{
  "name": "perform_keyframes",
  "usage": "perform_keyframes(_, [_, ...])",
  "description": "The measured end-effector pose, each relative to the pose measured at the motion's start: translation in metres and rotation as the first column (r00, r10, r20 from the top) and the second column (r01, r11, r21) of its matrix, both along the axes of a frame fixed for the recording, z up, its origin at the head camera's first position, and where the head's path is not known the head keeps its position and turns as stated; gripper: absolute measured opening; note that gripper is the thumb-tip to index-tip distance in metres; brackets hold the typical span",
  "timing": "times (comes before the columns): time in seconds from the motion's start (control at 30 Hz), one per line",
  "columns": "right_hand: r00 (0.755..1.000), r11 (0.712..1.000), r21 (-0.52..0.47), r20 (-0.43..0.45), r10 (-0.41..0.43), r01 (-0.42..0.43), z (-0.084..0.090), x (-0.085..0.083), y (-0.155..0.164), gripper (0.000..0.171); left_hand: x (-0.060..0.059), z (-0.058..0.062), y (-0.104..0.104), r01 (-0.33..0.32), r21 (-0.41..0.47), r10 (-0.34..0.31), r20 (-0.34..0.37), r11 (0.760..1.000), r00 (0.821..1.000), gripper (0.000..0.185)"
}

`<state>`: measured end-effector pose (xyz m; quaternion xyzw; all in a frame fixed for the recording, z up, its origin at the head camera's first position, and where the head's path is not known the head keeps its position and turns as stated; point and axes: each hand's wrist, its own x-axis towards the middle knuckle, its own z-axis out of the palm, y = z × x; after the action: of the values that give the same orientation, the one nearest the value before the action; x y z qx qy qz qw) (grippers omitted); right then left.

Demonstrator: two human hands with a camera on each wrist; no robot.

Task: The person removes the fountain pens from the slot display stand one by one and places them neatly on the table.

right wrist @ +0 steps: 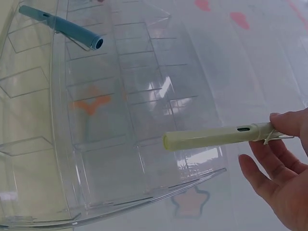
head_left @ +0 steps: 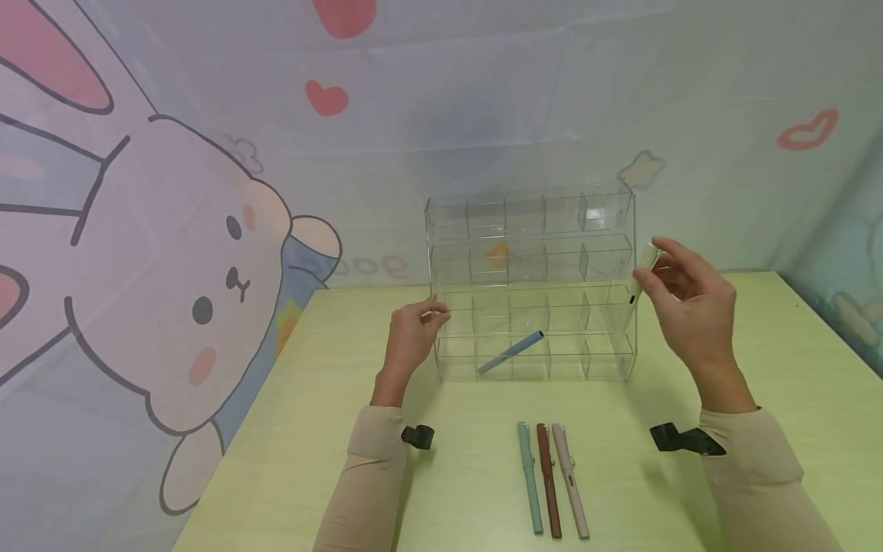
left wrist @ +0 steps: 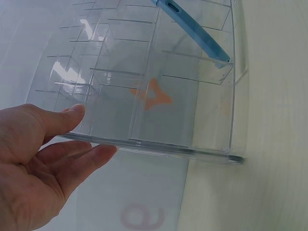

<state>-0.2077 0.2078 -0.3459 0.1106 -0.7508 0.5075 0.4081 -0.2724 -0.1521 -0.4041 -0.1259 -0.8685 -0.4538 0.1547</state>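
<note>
A clear acrylic rack (head_left: 530, 313) with several tiers of small compartments stands on the table. My left hand (head_left: 410, 333) holds its left side panel, thumb on the inner face and fingers outside, as the left wrist view shows. Beside the rack's right edge, my right hand (head_left: 697, 307) pinches a pale yellow-green pen (right wrist: 207, 138) by its clip end. That pen slants down toward the rack in the head view, its lower end overlapping the right compartments. A blue pen (head_left: 510, 353) leans diagonally in the bottom tier, left of the middle.
Three capped pens lie side by side on the table in front of the rack: a teal pen (head_left: 530, 479), a dark red pen (head_left: 549, 481) and a greyish-pink pen (head_left: 571, 481). A printed cloth backdrop (head_left: 483, 115) hangs behind the pale table (head_left: 310, 429).
</note>
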Motion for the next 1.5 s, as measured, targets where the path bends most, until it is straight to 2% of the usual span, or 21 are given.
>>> perform_keyframes(0.17, [0.997, 0.999, 0.026, -0.053, 0.048, -0.046, -0.001, -0.001, 0.000, 0.048, -0.001, -0.001, 0.000, 0.002, -0.001, -0.002, -0.007, 1.000, 1.000, 0.009])
perform_keyframes(0.27, [0.996, 0.997, 0.020, -0.051, 0.073, -0.073, 0.000, 0.001, 0.000, 0.048, -0.002, -0.001, 0.000, 0.004, -0.002, -0.004, -0.011, 1.000, 1.000, 0.009])
perform_keyframes(0.5, [0.989, 0.990, -0.037, 0.061, 0.138, -0.136, 0.004, 0.005, -0.001, 0.049, -0.001, -0.001, 0.000, 0.007, -0.007, -0.007, -0.015, 1.000, 1.000, 0.011])
perform_keyframes(0.63, [0.969, 0.987, -0.010, 0.192, 0.157, -0.158, 0.004, 0.008, 0.000, 0.047, 0.000, -0.001, 0.000, 0.006, -0.010, -0.006, -0.017, 1.000, 1.000, 0.010])
perform_keyframes(0.77, [0.927, 0.980, 0.013, 0.327, 0.183, -0.199, 0.005, 0.010, 0.002, 0.047, 0.000, -0.002, 0.000, 0.001, -0.011, -0.001, -0.014, 1.000, 1.000, 0.009])
perform_keyframes(0.97, [0.852, 0.954, 0.014, 0.455, 0.260, -0.298, 0.008, 0.012, 0.004, 0.048, 0.000, -0.001, 0.000, 0.004, -0.013, -0.004, -0.026, 1.000, 1.000, 0.008])
perform_keyframes(1.23, [0.733, 0.894, -0.008, 0.570, 0.371, -0.447, 0.008, 0.012, 0.007, 0.048, -0.001, -0.001, -0.001, 0.015, -0.003, -0.015, -0.027, 1.000, 1.000, 0.008])
perform_keyframes(1.5, [0.623, 0.853, -0.029, 0.669, 0.404, -0.522, 0.009, 0.013, 0.006, 0.052, -0.001, -0.001, 0.000, 0.015, -0.003, -0.015, -0.022, 1.000, 1.000, 0.008])
